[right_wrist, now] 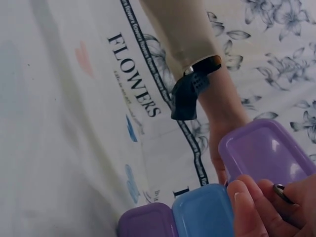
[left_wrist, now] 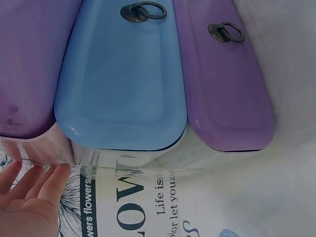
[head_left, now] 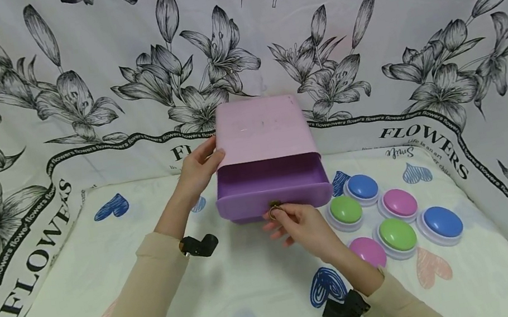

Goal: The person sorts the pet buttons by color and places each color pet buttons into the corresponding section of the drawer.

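Note:
A small chest of drawers with a pink top (head_left: pixel 263 128) stands at the middle back in the head view. Its top purple drawer (head_left: pixel 274 200) is pulled partway out, and the part of its inside that shows holds nothing. My right hand (head_left: pixel 304 229) pinches the ring pull (head_left: pixel 274 211) on that drawer's front. Against the chest's left side, my left hand (head_left: pixel 199 168) rests with its fingers fairly straight. A blue drawer (left_wrist: pixel 123 74) and a lower purple drawer (left_wrist: pixel 227 84), both closed and with ring pulls, show below in the left wrist view.
Right of the chest lie several round domed push lights or buttons, including a blue one (head_left: pixel 362 186), a green one (head_left: pixel 346 209) and a pink one (head_left: pixel 400 203). My right forearm passes close to them. A flower-printed cloth (head_left: pixel 133 21) hangs behind.

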`<move>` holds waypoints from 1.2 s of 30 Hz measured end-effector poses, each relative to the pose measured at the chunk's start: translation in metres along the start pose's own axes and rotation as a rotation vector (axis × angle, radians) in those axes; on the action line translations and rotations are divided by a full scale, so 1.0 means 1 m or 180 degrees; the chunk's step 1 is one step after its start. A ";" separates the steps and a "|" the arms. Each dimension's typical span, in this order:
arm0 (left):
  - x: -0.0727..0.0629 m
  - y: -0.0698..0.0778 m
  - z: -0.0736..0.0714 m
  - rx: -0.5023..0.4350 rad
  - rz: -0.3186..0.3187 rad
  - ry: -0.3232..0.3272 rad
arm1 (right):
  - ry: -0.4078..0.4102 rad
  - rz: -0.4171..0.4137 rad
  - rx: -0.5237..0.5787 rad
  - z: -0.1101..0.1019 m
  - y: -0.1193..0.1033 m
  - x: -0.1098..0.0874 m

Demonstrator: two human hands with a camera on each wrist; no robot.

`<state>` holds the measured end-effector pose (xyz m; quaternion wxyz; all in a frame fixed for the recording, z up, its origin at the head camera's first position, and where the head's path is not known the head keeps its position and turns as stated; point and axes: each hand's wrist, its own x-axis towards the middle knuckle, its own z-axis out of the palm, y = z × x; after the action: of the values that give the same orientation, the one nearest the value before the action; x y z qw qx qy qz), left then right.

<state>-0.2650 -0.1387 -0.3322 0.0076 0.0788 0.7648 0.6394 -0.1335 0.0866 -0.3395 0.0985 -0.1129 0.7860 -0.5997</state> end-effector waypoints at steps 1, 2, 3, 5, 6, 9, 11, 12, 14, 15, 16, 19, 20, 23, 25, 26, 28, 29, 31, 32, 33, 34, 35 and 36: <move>0.000 0.000 0.000 0.0006 0.0001 -0.0006 | -0.0003 -0.0013 -0.0018 0.000 0.000 -0.001; 0.000 0.000 0.000 0.0009 0.0002 -0.0009 | -0.0001 -0.0025 -0.0032 0.000 0.001 -0.003; 0.000 0.000 0.000 0.0011 0.0002 -0.0011 | 0.0005 -0.0029 -0.0040 0.000 0.001 -0.004; 0.000 0.000 0.000 0.0027 -0.0001 -0.0012 | 0.0020 -0.0047 -0.0064 0.000 0.002 -0.006; 0.000 0.000 0.000 0.0027 -0.0005 -0.0010 | 0.0025 -0.0051 -0.0079 0.000 0.003 -0.008; 0.000 -0.001 0.000 0.0051 -0.0011 -0.0001 | 0.0025 -0.0069 -0.0138 0.001 0.003 -0.011; 0.001 -0.001 0.000 0.0043 0.0002 0.0005 | 0.0003 -0.0073 -0.0170 0.002 0.003 -0.013; 0.001 -0.001 0.000 0.0040 0.0008 0.0007 | -0.0011 -0.0077 -0.0179 0.002 0.004 -0.014; 0.002 -0.001 0.000 0.0025 0.0021 0.0003 | -0.0032 -0.0086 -0.0170 0.003 0.004 -0.016; 0.002 -0.001 0.000 0.0016 0.0028 0.0001 | -0.0040 -0.0091 -0.0159 0.003 0.004 -0.017; 0.002 -0.001 0.000 0.0005 0.0026 0.0001 | -0.0045 -0.0095 -0.0155 0.003 0.005 -0.017; 0.002 0.000 0.000 -0.0023 -0.0008 -0.0018 | -0.0053 -0.0088 -0.0135 0.004 0.006 -0.020; 0.001 0.001 0.000 -0.0038 -0.0024 -0.0029 | -0.0054 -0.0094 -0.0139 0.004 0.006 -0.021; -0.006 0.011 0.002 -0.0059 -0.0052 -0.0073 | -0.0060 -0.0111 -0.0131 0.005 0.011 -0.022; -0.011 0.017 0.003 -0.0064 -0.0059 -0.0089 | -0.0075 -0.0146 -0.0128 0.005 0.020 -0.021; -0.012 0.020 0.003 -0.0064 -0.0059 -0.0097 | -0.0083 -0.0160 -0.0119 0.005 0.025 -0.021; -0.014 0.023 0.004 -0.0064 -0.0058 -0.0097 | -0.0098 -0.0161 -0.0120 0.005 0.024 -0.023; -0.014 0.023 0.004 -0.0066 -0.0056 -0.0100 | -0.0108 -0.0154 -0.0131 0.005 0.023 -0.024; -0.015 0.023 0.004 -0.0072 -0.0052 -0.0105 | -0.0134 -0.0144 -0.0142 0.005 0.021 -0.027; -0.015 0.023 0.004 -0.0077 -0.0050 -0.0105 | -0.0140 -0.0121 -0.0144 0.005 0.019 -0.029; -0.015 0.023 0.003 -0.0081 -0.0047 -0.0105 | -0.0148 -0.0103 -0.0141 0.005 0.018 -0.030; -0.015 0.023 0.003 -0.0086 -0.0040 -0.0107 | -0.0155 -0.0100 -0.0130 0.004 0.023 -0.029; -0.015 0.024 0.003 -0.0086 -0.0035 -0.0104 | -0.0160 -0.0093 -0.0133 0.004 0.028 -0.028; -0.015 0.024 0.003 -0.0090 -0.0027 -0.0104 | -0.0164 -0.0097 -0.0123 0.004 0.032 -0.028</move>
<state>-0.2477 -0.1335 -0.3110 0.0239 0.0858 0.7558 0.6487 -0.1077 0.0992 -0.3710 0.1073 -0.1422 0.7929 -0.5828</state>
